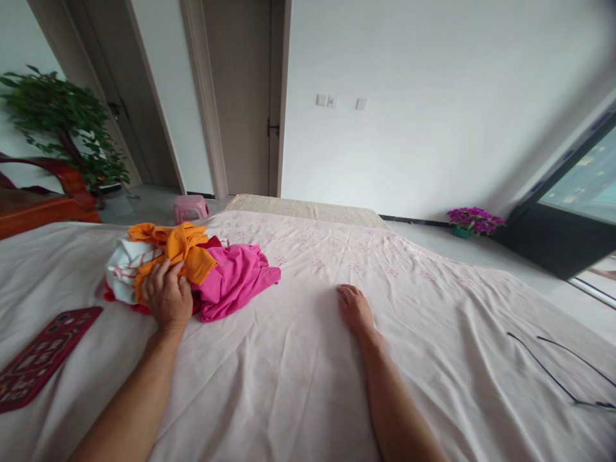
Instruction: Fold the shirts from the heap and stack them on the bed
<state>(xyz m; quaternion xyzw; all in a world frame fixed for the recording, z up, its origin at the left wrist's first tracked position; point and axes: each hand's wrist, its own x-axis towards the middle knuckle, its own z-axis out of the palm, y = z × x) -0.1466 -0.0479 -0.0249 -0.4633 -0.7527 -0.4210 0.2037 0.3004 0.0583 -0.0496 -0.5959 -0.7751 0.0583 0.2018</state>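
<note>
Left hand (168, 295) on orange cloth (187, 242), can't tell if pinching; right hand (355, 309) loosely spread on sheet (289, 366); overlapping pink cloth (235, 279) to the right could drag along on 1 tug

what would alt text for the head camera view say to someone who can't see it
A person's left hand rests on a crumpled pile of orange, pink, white and red fabric, and the right hand lies on a pale flowered sheet. A red phone lies at left.

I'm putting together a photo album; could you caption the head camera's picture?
Left hand on a crumpled orange, pink, white and red fabric pile, right hand resting on a pale, flower-patterned cloth.
</note>
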